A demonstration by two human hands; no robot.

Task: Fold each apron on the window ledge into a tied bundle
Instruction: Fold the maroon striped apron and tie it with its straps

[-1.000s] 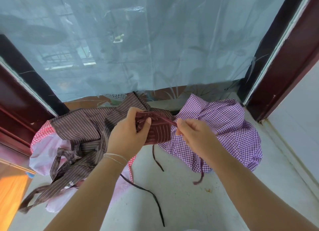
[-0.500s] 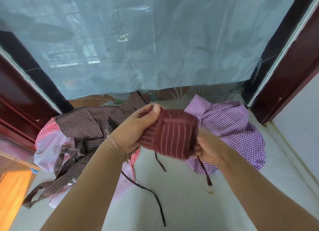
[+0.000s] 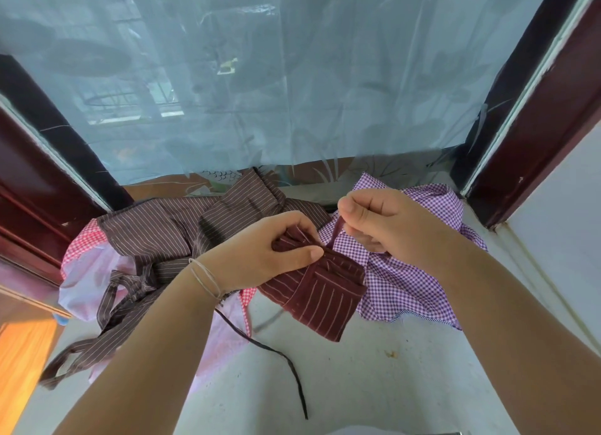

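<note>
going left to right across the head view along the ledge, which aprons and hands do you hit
pink and red checked apron → brown striped apron → left hand → maroon striped bundle → right hand pinching the maroon tie strap → purple checked apron

striped cloth bundle; matt grey ledge; glossy plastic sheet.

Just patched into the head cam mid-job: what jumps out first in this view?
Dead centre, the left hand grips a folded maroon striped apron bundle while the right hand pinches its strap and pulls it upward. Behind them on the window ledge lie unfolded aprons: a brown striped apron on the left and a purple checked apron on the right.
</note>
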